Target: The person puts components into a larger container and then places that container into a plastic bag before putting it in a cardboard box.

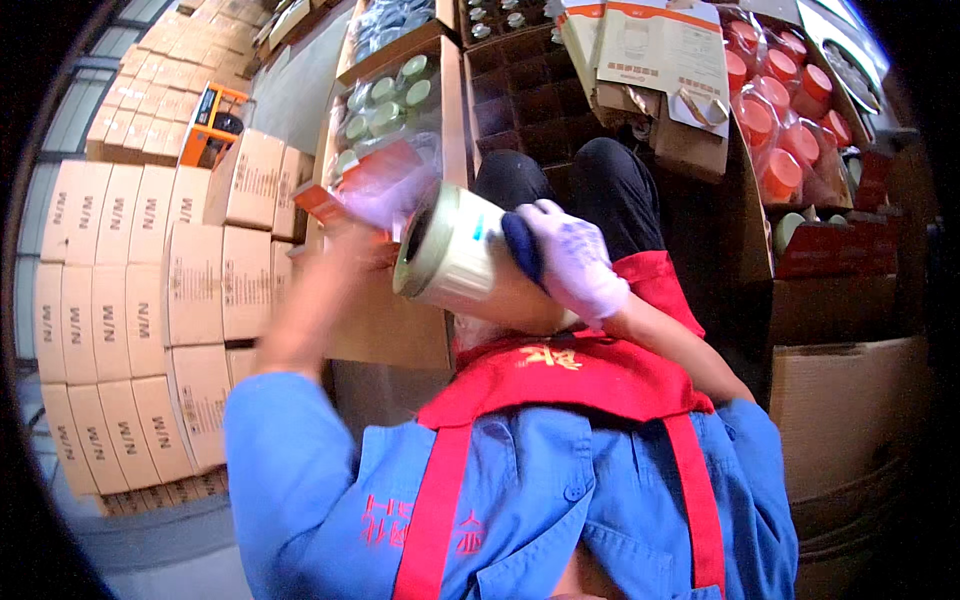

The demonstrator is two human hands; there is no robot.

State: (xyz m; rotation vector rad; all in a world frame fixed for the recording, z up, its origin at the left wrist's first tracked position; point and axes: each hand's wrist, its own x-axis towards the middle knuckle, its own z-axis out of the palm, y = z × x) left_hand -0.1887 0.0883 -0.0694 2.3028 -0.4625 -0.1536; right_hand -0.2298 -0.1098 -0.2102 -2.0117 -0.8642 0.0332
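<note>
My right hand (574, 262), in a white glove with blue print, grips a pale green container (469, 251) above my lap. The container lies tilted, its wide dark mouth to the left, with a white and blue patch on its side. A dark blue rounded part (525, 249) shows beside my right fingers. My left hand (397, 196), gloved and blurred by motion, is just beyond the container's mouth. Red printed card (319, 201) lies close against the left hand; whether it is held cannot be told.
Ahead on the left, a carton (452, 112) contains green-lidded jars in plastic. A divided carton (525, 97) stands beyond my knees. Flattened printed cardboard (660, 52) lies right of it, near bagged red-lidded jars (776, 90). Brown boxes (97, 322) are stacked at left, with an orange strapping device (214, 124).
</note>
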